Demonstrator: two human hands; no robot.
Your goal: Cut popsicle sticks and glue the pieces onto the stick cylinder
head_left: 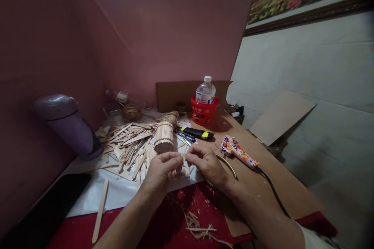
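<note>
My left hand [163, 168] and my right hand [207, 164] meet over the front of the work surface, fingertips pinched together. Between them is a tiny pale piece, too small to make out. Just beyond my left hand lies a small barrel [164, 134] built of craft sticks, tipped on its side. A heap of loose craft sticks [131, 144] spreads to its left. Behind my right hand are a pair of scissors [187, 138] and a black and yellow utility knife [198, 133]. A thin gold-coloured hoop [230, 164] shows beside my right wrist, partly hidden.
A flower-patterned glue gun [238, 152] with a black cord lies at right. At the back stand a red basket [201, 113] holding a plastic bottle [206, 91], and a twine ball [132, 112]. A purple bottle [73, 132] and black phone-like slab [55, 206] are left. Fibre scraps [201, 229] lie in front.
</note>
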